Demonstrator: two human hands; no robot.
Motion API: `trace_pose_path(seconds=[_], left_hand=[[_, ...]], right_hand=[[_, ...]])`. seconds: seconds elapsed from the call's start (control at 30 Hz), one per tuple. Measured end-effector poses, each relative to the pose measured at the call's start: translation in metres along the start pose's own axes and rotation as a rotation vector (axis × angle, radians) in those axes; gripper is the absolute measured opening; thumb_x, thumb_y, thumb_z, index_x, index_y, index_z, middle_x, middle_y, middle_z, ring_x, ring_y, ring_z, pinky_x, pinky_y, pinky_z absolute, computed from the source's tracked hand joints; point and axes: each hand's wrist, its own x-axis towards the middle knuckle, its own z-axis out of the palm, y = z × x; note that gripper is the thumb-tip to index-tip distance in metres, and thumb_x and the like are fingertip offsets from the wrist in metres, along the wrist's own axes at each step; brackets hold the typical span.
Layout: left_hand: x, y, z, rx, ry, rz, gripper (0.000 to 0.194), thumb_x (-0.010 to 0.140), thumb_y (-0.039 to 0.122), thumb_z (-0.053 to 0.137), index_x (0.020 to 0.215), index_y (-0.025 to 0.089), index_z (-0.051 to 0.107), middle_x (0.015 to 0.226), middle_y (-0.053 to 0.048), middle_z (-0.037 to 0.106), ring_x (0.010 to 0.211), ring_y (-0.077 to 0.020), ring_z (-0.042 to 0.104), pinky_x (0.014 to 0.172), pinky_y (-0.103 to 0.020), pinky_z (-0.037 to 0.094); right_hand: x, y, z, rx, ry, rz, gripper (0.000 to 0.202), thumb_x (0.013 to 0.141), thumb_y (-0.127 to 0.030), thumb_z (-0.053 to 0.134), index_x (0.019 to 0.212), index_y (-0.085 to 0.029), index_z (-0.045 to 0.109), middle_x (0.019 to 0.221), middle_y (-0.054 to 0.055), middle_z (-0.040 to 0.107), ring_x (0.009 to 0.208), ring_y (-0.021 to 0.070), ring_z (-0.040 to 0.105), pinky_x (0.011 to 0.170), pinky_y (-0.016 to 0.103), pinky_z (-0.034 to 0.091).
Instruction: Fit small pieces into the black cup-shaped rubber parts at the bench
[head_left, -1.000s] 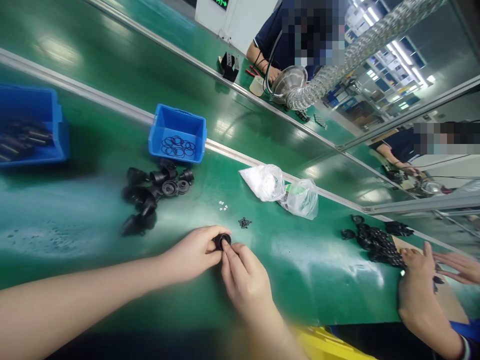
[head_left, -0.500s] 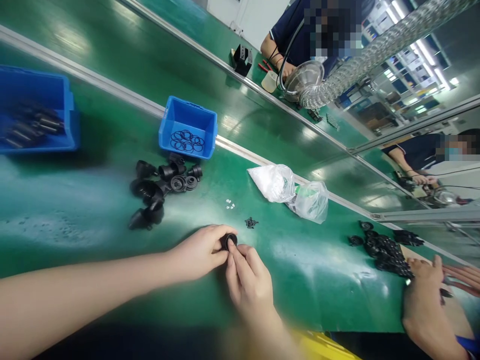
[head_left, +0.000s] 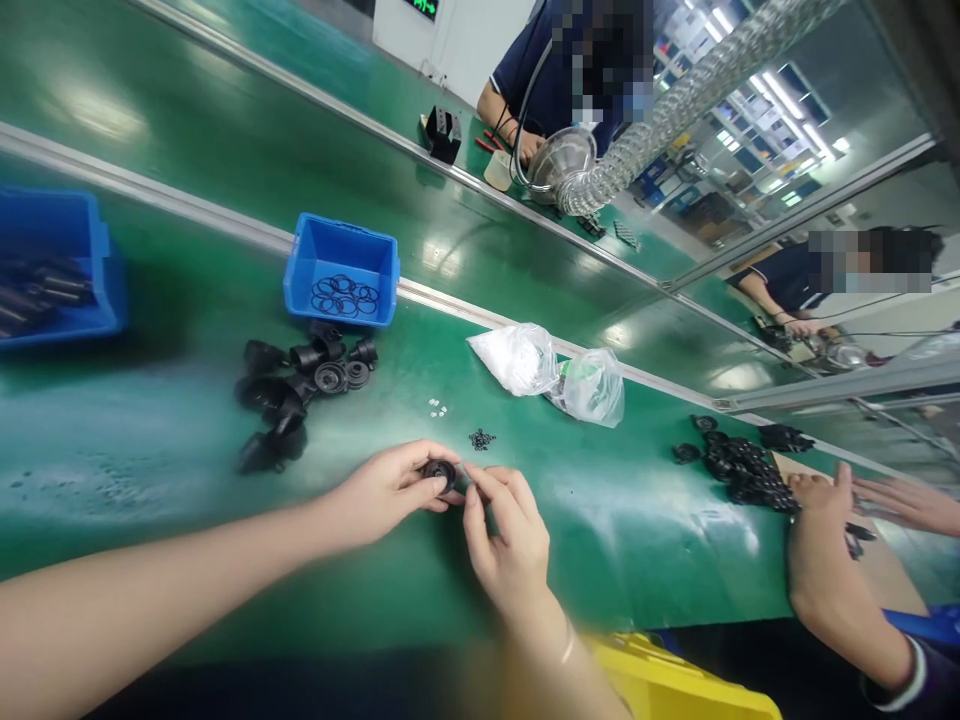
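My left hand [head_left: 401,490] holds a round black part [head_left: 439,474] between thumb and fingers, its hollow side facing up. Just right of it is my right hand [head_left: 506,535], thumb and index finger pinched near the part's edge; something small and thin seems to be between them, too unclear to name. Beyond the hands lie a small heap of tiny black rings [head_left: 481,440] and a few small white pieces [head_left: 436,408] on the green table [head_left: 630,510].
Black fittings [head_left: 281,400] lie left, near a blue bin [head_left: 341,255] of black rings. Another blue bin [head_left: 109,270] stands far left. Plastic bags [head_left: 517,358] lie ahead. At right, another person's hands are near black parts [head_left: 742,470]. A yellow bin [head_left: 675,685] is below.
The black part has turned so more of its inside shows. My right fingertips have drawn back from its opening to its right side. The whole view has shifted slightly.
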Motion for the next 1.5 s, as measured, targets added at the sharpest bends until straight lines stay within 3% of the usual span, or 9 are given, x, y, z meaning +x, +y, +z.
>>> trace_pose_path(seconds=[0.3,0.43,0.67,0.77,0.9,1.03,1.13,1.3,1.5], left_hand=[[-0.001,0.001,0.003,0.002,0.030,-0.021,0.019,0.086,0.023,0.055,0.103,0.016,0.059,0.101,-0.005,0.062,0.095,-0.0190,0.062,0.088,-0.038,0.053],[-0.002,0.001,0.003,0.009,0.056,-0.038,0.023,0.085,0.020,0.055,0.107,0.016,0.053,0.104,-0.007,0.063,0.093,-0.0185,0.064,0.085,-0.036,0.053],[-0.005,0.008,0.012,0.400,0.015,-0.013,0.028,0.087,0.019,0.047,0.115,0.018,0.049,0.101,-0.006,0.065,0.091,-0.0183,0.064,0.082,-0.033,0.052],[-0.008,0.022,0.010,0.703,0.019,0.060,0.041,0.089,0.029,0.046,0.129,0.021,0.040,0.120,-0.011,0.060,0.098,-0.0204,0.063,0.088,-0.037,0.050],[-0.005,0.050,-0.017,1.507,0.291,0.429,0.044,0.088,0.036,0.049,0.126,0.015,0.048,0.131,-0.018,0.052,0.118,-0.0318,0.051,0.102,-0.048,0.036],[0.004,0.065,-0.041,1.944,0.583,0.436,0.035,0.091,0.034,0.039,0.117,0.016,0.054,0.128,-0.017,0.057,0.113,-0.0339,0.054,0.090,-0.047,0.041],[0.003,0.063,-0.039,2.096,0.630,0.398,0.035,0.090,0.030,0.040,0.119,0.015,0.052,0.128,-0.019,0.056,0.106,-0.0323,0.058,0.088,-0.044,0.041],[0.000,0.062,-0.027,2.282,0.576,0.317,0.036,0.091,0.023,0.034,0.119,0.011,0.053,0.130,-0.022,0.051,0.097,-0.0319,0.060,0.085,-0.042,0.042],[0.012,0.074,-0.034,2.289,0.458,0.258,0.031,0.088,0.014,0.033,0.096,0.009,0.063,0.094,-0.020,0.060,0.074,-0.0306,0.060,0.070,-0.041,0.040]], right_hand=[[-0.003,0.004,0.005,0.036,-0.073,-0.083,0.047,0.088,-0.004,0.048,0.132,-0.021,0.048,0.102,0.009,0.056,0.089,0.0178,0.058,0.075,0.032,0.053],[-0.002,0.002,0.003,0.019,-0.188,-0.143,0.052,0.087,-0.009,0.050,0.138,-0.019,0.040,0.105,0.011,0.056,0.091,0.0204,0.057,0.075,0.035,0.052],[-0.002,-0.001,0.006,-0.137,-0.255,-0.195,0.034,0.093,-0.025,0.050,0.127,-0.020,0.047,0.088,0.006,0.062,0.076,0.0187,0.059,0.069,0.032,0.049],[0.000,0.009,-0.004,-0.143,-0.192,-0.043,0.034,0.092,-0.033,0.052,0.122,-0.019,0.048,0.079,0.003,0.063,0.067,0.0160,0.060,0.063,0.027,0.048],[0.005,0.055,-0.039,-0.390,0.057,0.408,0.028,0.089,-0.038,0.055,0.109,-0.017,0.053,0.065,0.000,0.061,0.059,0.0165,0.062,0.054,0.024,0.045],[-0.004,0.104,-0.075,-0.700,0.285,0.645,0.038,0.091,-0.030,0.050,0.122,-0.008,0.046,0.073,0.009,0.065,0.063,0.0204,0.065,0.053,0.026,0.044],[-0.011,0.112,-0.075,-0.681,0.324,0.599,0.046,0.092,-0.025,0.045,0.133,-0.006,0.035,0.082,0.011,0.066,0.066,0.0198,0.065,0.057,0.026,0.046],[-0.003,0.086,-0.047,-0.401,0.157,0.346,0.036,0.092,-0.022,0.046,0.127,-0.013,0.044,0.087,0.006,0.063,0.076,0.0174,0.063,0.070,0.028,0.050],[0.009,0.049,-0.028,-0.200,-0.005,0.134,0.018,0.094,-0.018,0.045,0.109,-0.016,0.055,0.091,0.006,0.060,0.080,0.0161,0.059,0.074,0.029,0.050]])
